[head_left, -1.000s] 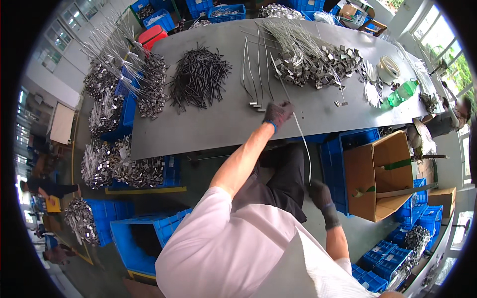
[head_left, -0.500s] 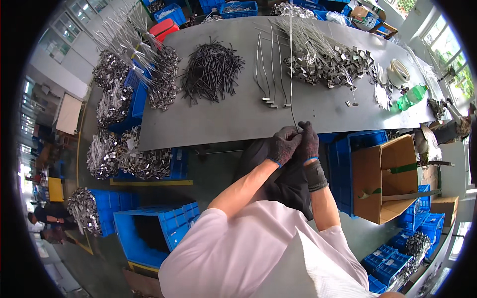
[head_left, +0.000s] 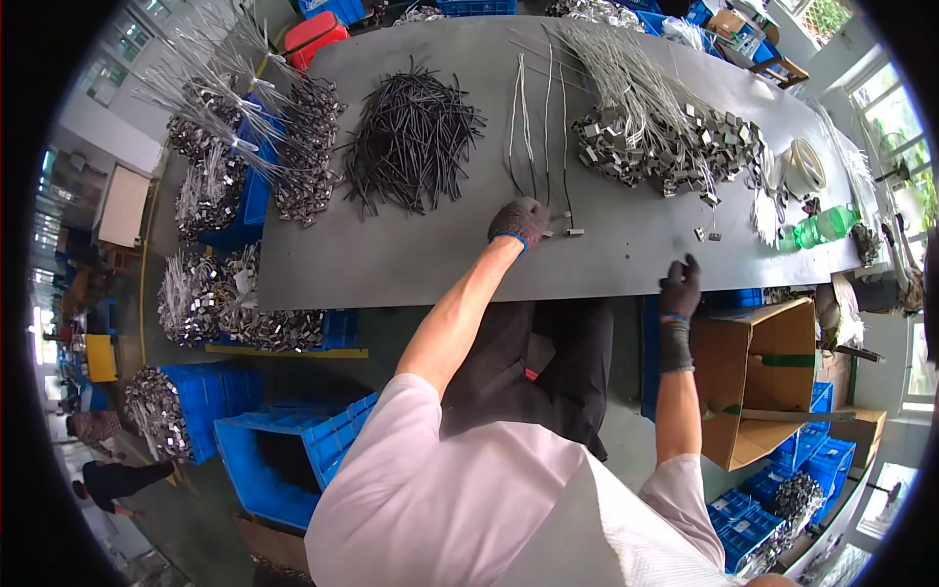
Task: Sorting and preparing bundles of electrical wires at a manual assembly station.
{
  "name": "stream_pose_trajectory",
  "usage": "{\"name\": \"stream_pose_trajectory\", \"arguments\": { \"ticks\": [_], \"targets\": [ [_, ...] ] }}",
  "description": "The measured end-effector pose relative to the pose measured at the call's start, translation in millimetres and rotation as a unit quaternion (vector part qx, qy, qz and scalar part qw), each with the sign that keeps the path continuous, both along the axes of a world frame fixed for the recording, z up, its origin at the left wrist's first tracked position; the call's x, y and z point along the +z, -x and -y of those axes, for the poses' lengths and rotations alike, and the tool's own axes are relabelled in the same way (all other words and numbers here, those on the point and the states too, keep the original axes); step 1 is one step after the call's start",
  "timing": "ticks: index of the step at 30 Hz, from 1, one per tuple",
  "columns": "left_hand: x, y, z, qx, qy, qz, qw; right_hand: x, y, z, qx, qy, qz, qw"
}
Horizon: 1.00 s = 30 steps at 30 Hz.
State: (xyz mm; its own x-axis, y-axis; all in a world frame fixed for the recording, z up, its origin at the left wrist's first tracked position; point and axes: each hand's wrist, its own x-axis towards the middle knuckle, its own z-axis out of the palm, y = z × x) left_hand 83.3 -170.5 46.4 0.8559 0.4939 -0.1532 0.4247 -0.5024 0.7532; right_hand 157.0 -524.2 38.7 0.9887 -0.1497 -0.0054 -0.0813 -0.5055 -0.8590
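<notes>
My left hand, in a dark knit glove, reaches over the table at the lower ends of several thin cables. Its fingers are curled over those ends; what they grip is hidden. Just right of it, a small metal connector ends one cable, grey above and black below. My right hand, gloved too, hovers by the table's near edge with fingers apart, holding nothing. Left of the cables lies a heap of short black tubes. To their right is a big pile of cables with metal connectors.
The grey table stretches ahead of me. A green bottle and a white roll lie at its right. Blue crates and an open cardboard box stand below. Bundled cables fill crates on the left.
My hands were together at the table edge around a long thin cable. They have parted: the left reached forward to the cable ends, the right moved right and opened, with the cable gone from it.
</notes>
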Motion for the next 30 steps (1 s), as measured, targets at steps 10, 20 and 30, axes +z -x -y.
{"name": "stream_pose_trajectory", "arguments": {
  "ticks": [10, 20, 30],
  "targets": [
    [-12, 15, -91, 0.216, -0.239, -0.112, 0.940, 0, -138, 58, 0.057, 0.329, 0.004, 0.942],
    [-40, -8, -130, 0.158, -0.157, -0.249, 0.942, -25, -121, 60, -0.036, 0.184, 0.008, 0.982],
    [-90, 24, -149, 0.124, -0.135, -0.101, 0.978, 19, -122, 16, -0.017, -0.060, -0.161, 0.985]
  ]
}}
